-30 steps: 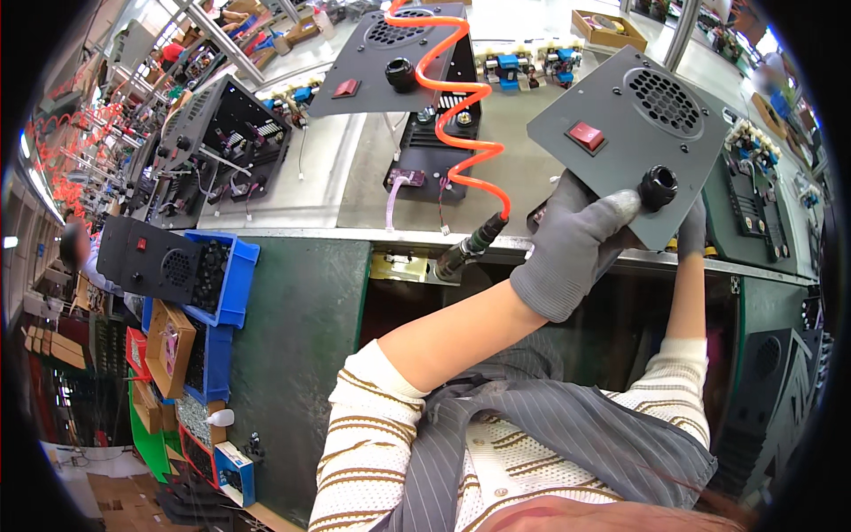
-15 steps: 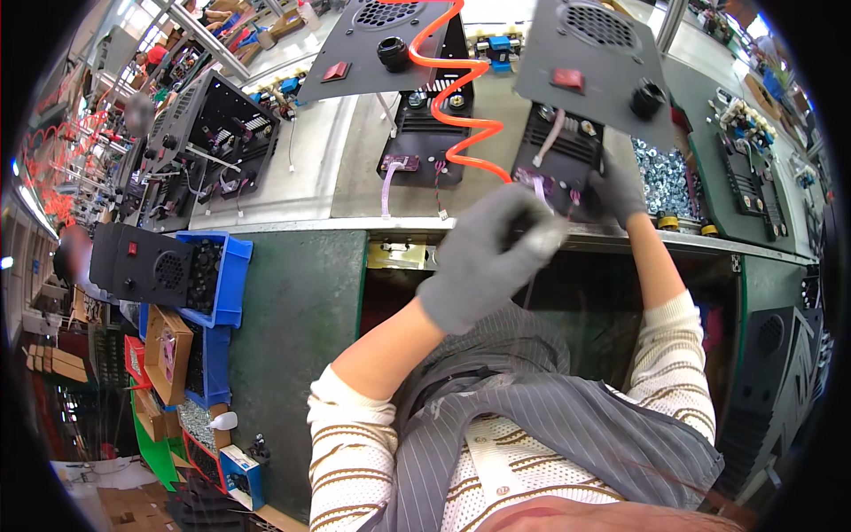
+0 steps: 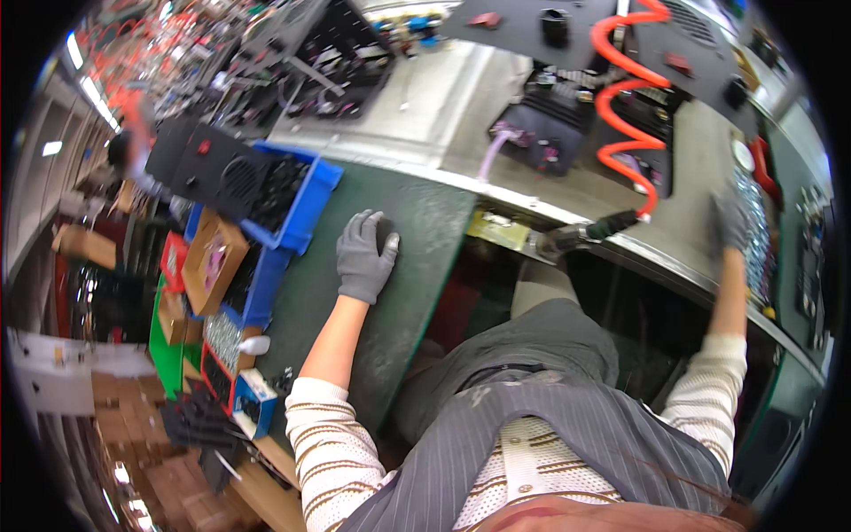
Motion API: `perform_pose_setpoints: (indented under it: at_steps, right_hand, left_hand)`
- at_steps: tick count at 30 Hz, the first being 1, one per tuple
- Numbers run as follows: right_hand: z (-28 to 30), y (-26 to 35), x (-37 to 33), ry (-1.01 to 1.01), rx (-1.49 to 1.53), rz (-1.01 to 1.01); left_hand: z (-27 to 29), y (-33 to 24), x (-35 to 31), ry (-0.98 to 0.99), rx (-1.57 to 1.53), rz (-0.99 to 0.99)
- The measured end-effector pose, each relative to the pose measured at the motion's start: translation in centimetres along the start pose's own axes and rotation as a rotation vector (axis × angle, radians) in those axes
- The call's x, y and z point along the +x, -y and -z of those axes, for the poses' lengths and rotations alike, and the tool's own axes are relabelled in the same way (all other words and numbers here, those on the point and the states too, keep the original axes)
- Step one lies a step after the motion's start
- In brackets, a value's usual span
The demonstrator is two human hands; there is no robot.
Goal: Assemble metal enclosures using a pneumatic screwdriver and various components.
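My left hand [image 3: 363,257], in a grey glove, is over the dark green tabletop [image 3: 399,213], right of the blue bin. Its fingers are apart; a dark patch shows beside the thumb, and I cannot make out what it is. My right hand [image 3: 729,222], also gloved, is smeared by motion beside the tray of small silvery metal parts [image 3: 755,232] at the right. Between the hands an orange coiled hose [image 3: 634,146] runs down to a dark hand tool [image 3: 576,238] at the bench's front edge. Neither hand touches it.
A blue bin [image 3: 310,208] of black parts has a black panel [image 3: 195,164] lying over it. Cardboard boxes [image 3: 213,262] and smaller bins stand below. Black housings [image 3: 545,137] with circuit boards and loose wires line the bench. A metal rail [image 3: 532,202] edges it.
My left hand has moved left, from the front of the bench to the green tabletop. My right hand has left the black housing for the metal parts. The view has turned left, and the tool now shows.
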State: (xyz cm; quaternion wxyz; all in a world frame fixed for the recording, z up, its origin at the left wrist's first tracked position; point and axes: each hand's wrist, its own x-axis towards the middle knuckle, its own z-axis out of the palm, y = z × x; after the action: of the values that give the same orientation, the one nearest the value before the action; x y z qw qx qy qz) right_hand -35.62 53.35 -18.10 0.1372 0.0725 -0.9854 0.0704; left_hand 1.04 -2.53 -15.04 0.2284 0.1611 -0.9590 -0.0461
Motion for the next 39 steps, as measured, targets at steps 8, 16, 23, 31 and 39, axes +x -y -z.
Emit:
perform_pose_setpoints:
  at_steps: [8, 16, 23, 31, 39]
  right_hand:
    - [-2.3, -10.1, -5.5, 0.128, 0.179, -0.397]
    - [0.0, -2.0, -6.0, 0.131, 0.170, -0.307]
    - [0.0, 3.9, -6.1, 0.204, 0.254, -0.277]
    - [0.4, 9.5, -5.3, 0.366, 0.443, -0.101]
    - [1.2, 13.8, -6.0, 0.204, 0.283, 0.139]
  left_hand:
    - [-1.6, 3.4, -1.8, 0.023, 0.125, 0.090]
    - [-1.3, 3.0, -1.5, 0.092, 0.155, 0.127]
    - [-1.2, 2.8, -1.3, 0.088, 0.142, 0.121]
    - [-0.9, 3.5, -1.6, 0.076, 0.076, 0.087]
    - [-1.0, 2.7, -1.1, 0.064, -0.025, 0.063]
